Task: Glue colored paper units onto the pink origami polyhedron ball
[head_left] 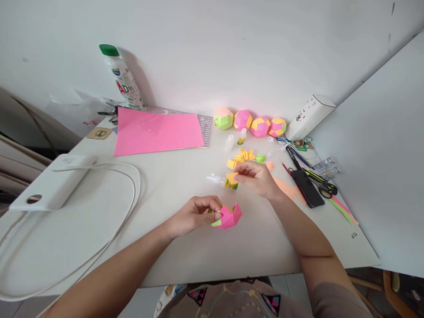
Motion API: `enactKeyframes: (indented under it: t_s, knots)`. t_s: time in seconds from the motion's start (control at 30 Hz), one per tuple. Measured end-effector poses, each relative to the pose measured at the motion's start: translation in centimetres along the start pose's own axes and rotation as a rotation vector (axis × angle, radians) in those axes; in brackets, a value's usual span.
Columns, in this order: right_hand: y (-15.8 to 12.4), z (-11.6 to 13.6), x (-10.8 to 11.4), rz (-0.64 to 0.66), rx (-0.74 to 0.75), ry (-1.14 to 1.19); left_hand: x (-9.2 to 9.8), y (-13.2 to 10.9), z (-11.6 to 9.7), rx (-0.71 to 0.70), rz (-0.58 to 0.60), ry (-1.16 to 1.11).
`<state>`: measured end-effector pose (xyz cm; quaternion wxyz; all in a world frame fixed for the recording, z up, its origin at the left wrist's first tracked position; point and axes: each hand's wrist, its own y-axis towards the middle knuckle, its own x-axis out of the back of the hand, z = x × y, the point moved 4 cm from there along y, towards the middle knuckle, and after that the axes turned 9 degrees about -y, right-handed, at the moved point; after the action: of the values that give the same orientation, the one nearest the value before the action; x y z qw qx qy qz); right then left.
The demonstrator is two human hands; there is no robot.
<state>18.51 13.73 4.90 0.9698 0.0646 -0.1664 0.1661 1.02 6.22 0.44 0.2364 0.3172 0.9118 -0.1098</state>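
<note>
Pinched in my left hand (200, 214) is a partly built paper ball (229, 218), pink with a green face and a gap at its top. My right hand (253, 176) grips a small yellow-orange paper piece (232, 178) between thumb and fingertips, above and to the right of the ball. Behind that piece, a glue bottle (218, 179) with a clear pointed nozzle lies on its side on the table. Just beyond my right hand are folded yellow-orange pieces (243, 155) and a few green pieces (261, 158).
Several finished paper balls (243, 120) line the wall. Pink sheets (159, 132) lie at the back left, near a tall green-capped bottle (124, 79). A white power strip (59, 181) and its cable occupy the left. Scissors (326, 191), a black case (308, 187) and pens are at right.
</note>
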Motion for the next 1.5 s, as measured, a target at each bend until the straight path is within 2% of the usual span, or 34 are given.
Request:
enactKeyframes:
  t_s: [0.07, 0.13, 0.27, 0.47, 0.83, 1.5]
  knots:
    - [-0.7, 0.4, -0.7, 0.164, -0.101, 0.107, 0.0, -0.1, -0.1, 0.013, 0.016, -0.020]
    - [-1.1, 0.2, -1.4, 0.248, -0.178, 0.202, -0.1, -0.1, -0.1, 0.021, 0.038, -0.042]
    - [-1.2, -1.4, -3.0, 0.294, -0.297, 0.383, -0.1, -0.1, -0.4, 0.009, 0.049, -0.067]
    - [-1.6, -2.2, -4.6, 0.335, -0.398, 0.551, 0.1, -0.2, -0.7, -0.017, -0.022, -0.082]
    - [-1.7, -1.6, -4.2, 0.288, -0.348, 0.539, 0.5, -0.1, -0.6, -0.066, -0.045, -0.102]
    - [-2.1, -2.0, -3.8, 0.365, -0.400, 0.416, 0.5, -0.1, -0.5, -0.047, -0.058, -0.089]
